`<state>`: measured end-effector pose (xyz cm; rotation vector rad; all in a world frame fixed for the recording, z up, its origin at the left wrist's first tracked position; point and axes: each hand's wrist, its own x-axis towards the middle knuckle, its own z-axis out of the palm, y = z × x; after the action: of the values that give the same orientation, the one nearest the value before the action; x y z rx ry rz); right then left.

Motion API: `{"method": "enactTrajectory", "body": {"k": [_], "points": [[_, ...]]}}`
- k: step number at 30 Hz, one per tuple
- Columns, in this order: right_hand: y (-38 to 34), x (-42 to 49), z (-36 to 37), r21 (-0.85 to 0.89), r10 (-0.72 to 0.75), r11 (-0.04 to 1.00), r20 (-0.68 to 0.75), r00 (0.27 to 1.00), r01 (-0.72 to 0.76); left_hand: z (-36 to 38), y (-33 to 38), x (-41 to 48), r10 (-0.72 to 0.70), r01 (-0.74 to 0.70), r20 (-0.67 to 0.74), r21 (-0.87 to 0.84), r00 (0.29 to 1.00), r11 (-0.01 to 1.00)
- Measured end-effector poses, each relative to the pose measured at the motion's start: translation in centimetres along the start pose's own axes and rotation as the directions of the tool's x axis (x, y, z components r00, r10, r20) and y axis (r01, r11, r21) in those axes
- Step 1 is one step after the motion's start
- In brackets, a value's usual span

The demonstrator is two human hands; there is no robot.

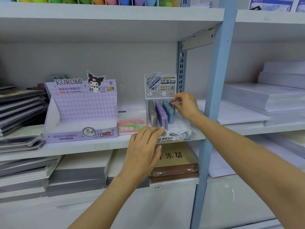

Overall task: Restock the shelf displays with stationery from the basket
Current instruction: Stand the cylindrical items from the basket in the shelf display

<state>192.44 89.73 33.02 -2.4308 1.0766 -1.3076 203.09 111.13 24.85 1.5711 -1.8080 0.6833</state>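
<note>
Midway through restocking, by the look of it: on the middle shelf, dark notebooks are stacked at the left end, beside a purple Kuromi display box whose tray shows no stock from this angle, and a small Fruit Soda box. The person's left hand, fingers straight, touches the front edge of the pencil-lead display near the shelf's right end, apparently steadying it. The right hand pinches a purple lead tube at the display's back right corner, seemingly seating it in the rightmost row. The next move likely calls for pressing the tube down upright without tipping its neighbours, then releasing it. A blue upright divides this bay from white paper stacks on the right. The basket is out of view.
</note>
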Motion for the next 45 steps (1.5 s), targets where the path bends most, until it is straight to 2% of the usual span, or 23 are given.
{"method": "enactTrajectory", "body": {"k": [5,8,11,12,16,23,26,28,29,31,33,35,37,39,43,45], "points": [[-0.9,-0.8,-1.6,0.037,0.054,0.998,0.137,0.989,-0.06,0.2,0.4,0.1,-0.029,0.029,0.019,0.037,0.999,0.999],[-1.5,-3.6,-3.1,0.181,0.02,0.983,0.08,0.997,-0.035,0.4,0.8,0.5,-0.068,0.062,0.071,0.08,0.995,0.995],[-1.7,-7.7,-3.9,0.228,-0.008,0.974,0.0,1.0,0.008,0.7,1.0,1.2,-0.089,0.075,0.136,0.108,0.987,0.991],[-1.7,-9.1,-4.1,0.232,-0.019,0.973,0.016,1.0,0.015,0.7,1.0,1.3,-0.096,0.08,0.15,0.109,0.984,0.991],[-1.3,-11.8,-3.7,0.063,-0.105,0.994,0.195,0.975,0.094,0.9,1.0,1.4,-0.103,0.085,0.191,0.103,0.976,0.991],[-1.7,-11.5,-3.2,0.017,-0.049,0.999,0.136,0.99,0.047,0.5,0.5,0.4,-0.093,0.066,0.256,0.111,0.962,0.992],[-2.3,-13.4,-3.1,0.025,-0.114,0.993,-0.004,0.994,0.114,0.2,0.9,-0.9,-0.096,0.09,0.201,0.04,0.975,0.995],[-2.7,-15.9,-2.5,0.075,-0.243,0.966,-0.088,0.966,0.249,0.6,1.0,-2.7,-0.081,0.083,0.065,-0.026,0.995,0.996],[-2.7,-17.4,-1.8,0.117,-0.3,0.944,-0.083,0.95,0.308,1.1,0.9,-4.0,-0.081,0.081,-0.005,-0.043,0.997,0.996],[-2.2,-20.6,0.3,0.19,-0.365,0.915,0.023,0.931,0.355,2.8,0.7,-7.4,-0.103,0.101,-0.013,-0.076,0.995,0.992],[-0.9,-24.0,3.3,0.251,-0.317,0.933,0.229,0.92,0.259,5.2,0.4,-11.4,-0.165,0.182,0.127,-0.141,0.978,0.973],[1.0,-27.4,6.6,0.261,-0.195,0.962,0.457,0.868,0.078,7.8,0.3,-15.7,-0.266,0.336,0.321,-0.187,0.909,0.923],[3.4,-30.8,9.6,0.208,-0.088,0.976,0.641,0.762,-0.063,10.5,0.4,-20.0,-0.341,0.485,0.508,-0.18,0.791,0.856],[5.8,-33.8,12.2,0.12,-0.018,0.986,0.771,0.636,-0.118,13.2,0.6,-23.9,-0.37,0.575,0.65,-0.127,0.664,0.808],[10.2,-38.9,16.1,-0.084,0.17,0.976,0.871,0.461,-0.2,17.8,1.4,-29.7,-0.35,0.672,0.84,-0.022,0.414,0.741],[12.1,-41.2,17.3,-0.188,0.259,0.958,0.89,0.375,-0.216,19.6,1.7,-31.6,-0.332,0.691,0.871,-0.012,0.363,0.723]]}}
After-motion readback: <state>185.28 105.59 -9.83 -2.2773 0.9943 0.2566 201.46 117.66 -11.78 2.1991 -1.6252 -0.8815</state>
